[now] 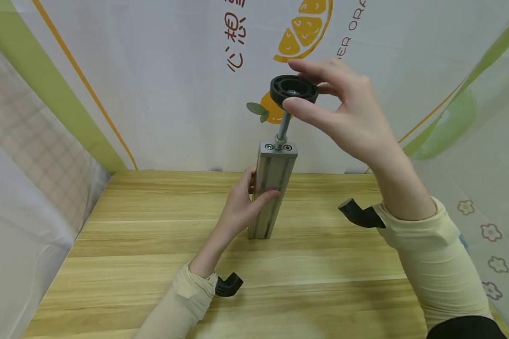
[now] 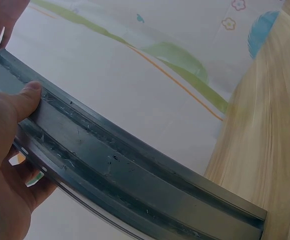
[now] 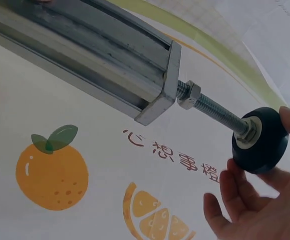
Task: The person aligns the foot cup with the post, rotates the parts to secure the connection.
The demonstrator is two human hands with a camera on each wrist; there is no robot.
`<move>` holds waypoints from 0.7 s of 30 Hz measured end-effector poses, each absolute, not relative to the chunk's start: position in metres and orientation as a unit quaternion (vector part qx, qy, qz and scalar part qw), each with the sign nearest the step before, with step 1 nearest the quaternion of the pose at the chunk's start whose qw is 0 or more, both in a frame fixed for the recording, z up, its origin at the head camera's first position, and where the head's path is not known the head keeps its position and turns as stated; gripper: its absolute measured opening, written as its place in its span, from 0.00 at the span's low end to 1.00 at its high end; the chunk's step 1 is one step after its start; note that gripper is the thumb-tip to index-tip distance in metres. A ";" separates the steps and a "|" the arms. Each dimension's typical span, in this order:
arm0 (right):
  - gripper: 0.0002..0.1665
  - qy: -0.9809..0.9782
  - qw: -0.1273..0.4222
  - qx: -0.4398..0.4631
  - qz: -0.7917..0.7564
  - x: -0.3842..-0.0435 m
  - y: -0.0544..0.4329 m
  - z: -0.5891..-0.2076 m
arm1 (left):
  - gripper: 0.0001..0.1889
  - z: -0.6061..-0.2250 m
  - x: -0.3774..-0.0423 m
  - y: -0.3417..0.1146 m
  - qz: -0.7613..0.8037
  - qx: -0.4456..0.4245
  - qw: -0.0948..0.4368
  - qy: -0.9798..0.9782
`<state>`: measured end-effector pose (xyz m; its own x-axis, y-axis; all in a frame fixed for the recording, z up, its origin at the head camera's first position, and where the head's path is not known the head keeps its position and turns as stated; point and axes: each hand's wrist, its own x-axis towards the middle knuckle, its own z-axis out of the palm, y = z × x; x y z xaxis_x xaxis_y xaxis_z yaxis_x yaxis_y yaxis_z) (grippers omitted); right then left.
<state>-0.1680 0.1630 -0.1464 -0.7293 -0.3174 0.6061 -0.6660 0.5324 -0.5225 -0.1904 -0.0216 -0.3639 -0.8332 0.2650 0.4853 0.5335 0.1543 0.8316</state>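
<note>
A grey slotted aluminium profile (image 1: 273,188) stands upright on the wooden table, leaning slightly. My left hand (image 1: 248,200) grips it around the middle, thumb across the front face. Out of its end plate (image 3: 165,85) rises a threaded rod (image 3: 217,112) with a hex nut (image 3: 189,95) close to the plate. A round black levelling foot (image 1: 294,89) caps the rod at the top. My right hand (image 1: 343,110) pinches the foot's rim between thumb and fingers. In the left wrist view the profile's lower end (image 2: 262,220) meets the tabletop.
The wooden table (image 1: 152,263) lies beneath the work. A white curtain (image 1: 174,94) printed with oranges and lettering hangs behind it, with more sheeting at both sides. Each sleeve carries a small black wrist piece (image 1: 360,214).
</note>
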 end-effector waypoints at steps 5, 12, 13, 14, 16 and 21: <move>0.30 -0.870 0.237 0.250 0.353 -0.167 0.161 -0.145 | 0.25 -0.363 -0.191 -0.022 -0.591 -0.270 0.119 -0.750; 0.31 -0.816 0.146 0.300 0.472 -0.169 0.166 -0.141 | 0.25 -0.364 -0.191 -0.021 -0.591 -0.264 0.114 -0.754; 0.31 -0.808 0.132 0.306 0.486 -0.169 0.167 -0.141 | 0.25 -0.364 -0.191 -0.021 -0.591 -0.264 0.114 -0.754; 0.30 -0.800 0.119 0.309 0.501 -0.169 0.168 -0.140 | 0.25 -0.364 -0.190 -0.021 -0.591 -0.264 0.114 -0.753; 0.30 -0.786 0.099 0.314 0.522 -0.170 0.170 -0.140 | 0.25 -0.364 -0.190 -0.021 -0.592 -0.263 0.114 -0.753; 0.29 -0.777 0.089 0.321 0.533 -0.170 0.170 -0.140 | 0.25 -0.364 -0.190 -0.021 -0.591 -0.259 0.113 -0.755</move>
